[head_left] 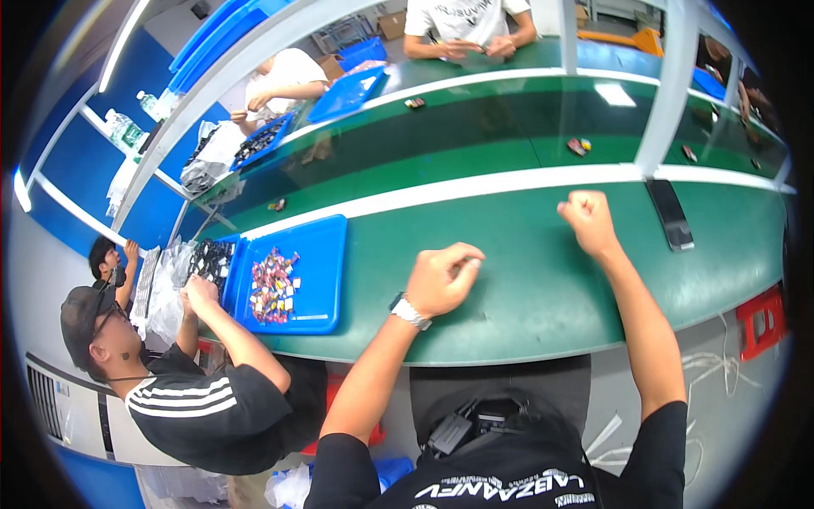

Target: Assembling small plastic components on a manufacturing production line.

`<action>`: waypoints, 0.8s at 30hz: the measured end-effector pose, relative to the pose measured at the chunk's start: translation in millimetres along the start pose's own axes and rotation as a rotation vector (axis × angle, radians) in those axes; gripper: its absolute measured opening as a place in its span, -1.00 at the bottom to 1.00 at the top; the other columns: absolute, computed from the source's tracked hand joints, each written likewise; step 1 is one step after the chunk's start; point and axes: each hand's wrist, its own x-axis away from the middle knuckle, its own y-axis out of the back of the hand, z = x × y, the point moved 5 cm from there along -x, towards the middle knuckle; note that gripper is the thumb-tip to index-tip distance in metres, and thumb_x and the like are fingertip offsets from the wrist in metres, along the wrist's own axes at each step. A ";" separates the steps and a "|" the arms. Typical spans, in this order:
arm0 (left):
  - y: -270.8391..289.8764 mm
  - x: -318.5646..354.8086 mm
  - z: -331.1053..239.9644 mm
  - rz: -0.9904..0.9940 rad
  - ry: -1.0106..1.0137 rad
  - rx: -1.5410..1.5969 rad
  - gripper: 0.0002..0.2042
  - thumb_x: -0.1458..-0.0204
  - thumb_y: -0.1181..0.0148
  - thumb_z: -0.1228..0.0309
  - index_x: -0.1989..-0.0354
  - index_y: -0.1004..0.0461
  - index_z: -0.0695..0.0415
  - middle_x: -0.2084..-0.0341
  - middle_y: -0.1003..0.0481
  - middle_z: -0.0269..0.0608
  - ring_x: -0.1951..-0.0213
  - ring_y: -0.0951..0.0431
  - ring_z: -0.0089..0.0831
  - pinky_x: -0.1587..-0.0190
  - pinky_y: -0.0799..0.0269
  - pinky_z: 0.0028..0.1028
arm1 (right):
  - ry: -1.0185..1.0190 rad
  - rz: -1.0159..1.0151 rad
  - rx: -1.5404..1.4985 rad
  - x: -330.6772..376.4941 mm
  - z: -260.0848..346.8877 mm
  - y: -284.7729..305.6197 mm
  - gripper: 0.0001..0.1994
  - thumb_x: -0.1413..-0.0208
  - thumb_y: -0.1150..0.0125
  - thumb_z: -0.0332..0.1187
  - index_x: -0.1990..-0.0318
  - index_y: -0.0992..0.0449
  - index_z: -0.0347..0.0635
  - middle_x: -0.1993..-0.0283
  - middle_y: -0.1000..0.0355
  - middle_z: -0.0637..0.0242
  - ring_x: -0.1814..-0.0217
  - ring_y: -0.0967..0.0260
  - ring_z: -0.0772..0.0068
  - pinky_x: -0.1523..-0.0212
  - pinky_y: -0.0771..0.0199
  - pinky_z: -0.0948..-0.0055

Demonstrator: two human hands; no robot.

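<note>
My left grip and right grip rest on the surface before me, the right one farther out. A tray with small parts in it lies to my left, a phone to my right, and the belt runs behind them.

Single head cam, wide fisheye, looks steeply down and forward over green workbench at arm's reach.
</note>
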 end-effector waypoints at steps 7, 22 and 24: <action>27.7 -126.7 56.8 0.003 0.021 -0.302 -0.88 -0.03 -0.16 0.42 0.36 -0.59 0.17 0.70 -0.48 -0.16 0.66 -0.44 -0.35 0.51 -0.34 -0.40 | 0.033 0.067 -0.006 -87.6 -10.3 -74.4 -0.57 0.01 -0.14 -0.51 0.68 0.05 -0.12 0.70 0.13 0.54 0.59 0.21 0.71 0.60 0.16 0.46; 346.5 -149.0 217.5 -0.425 0.816 -1.118 -0.61 0.02 -0.09 0.29 -0.01 -0.51 0.11 -0.03 -0.48 0.11 -0.10 -0.47 0.07 -0.13 -0.41 -0.07 | 0.061 0.128 0.141 -103.5 -6.5 -114.6 -0.57 0.04 -0.19 -0.49 0.70 0.02 -0.21 0.74 0.13 0.31 0.63 0.25 0.52 0.63 0.12 0.39; 363.0 -133.8 228.3 -0.467 0.946 -1.104 -0.56 -0.04 -0.10 0.25 -0.12 -0.44 0.07 -0.14 -0.40 0.05 -0.19 -0.38 0.05 -0.17 -0.37 -0.03 | 0.040 0.137 0.155 -102.6 -8.7 -112.4 -0.57 0.05 -0.19 -0.49 0.70 0.01 -0.21 0.74 0.12 0.29 0.65 0.24 0.49 0.63 0.11 0.39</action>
